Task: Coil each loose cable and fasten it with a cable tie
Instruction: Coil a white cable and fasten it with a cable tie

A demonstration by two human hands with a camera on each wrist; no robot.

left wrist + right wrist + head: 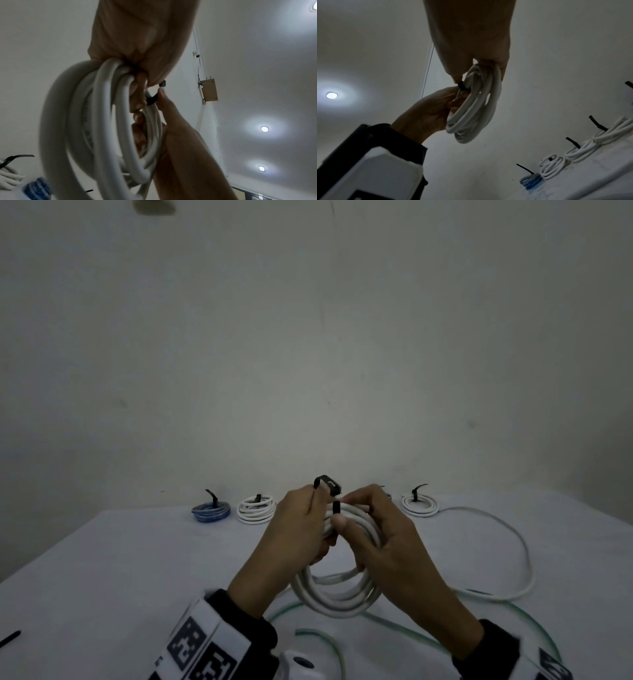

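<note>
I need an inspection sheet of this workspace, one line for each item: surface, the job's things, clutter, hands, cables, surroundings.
Surface: table under a white cloth.
Job's things: white cable coil held upright above the table; black cable tie looped over its top, not seen to be closed.
Clutter: a black strip at the near left edge, perhaps a spare tie.
Hands: left hand and right hand both grip the coil near its top, at the tie.
Cables: blue coil and white coils tied at the far edge; loose white cable and greenish cable uncoiled.
Surroundings: plain wall; ceiling lights.
</note>
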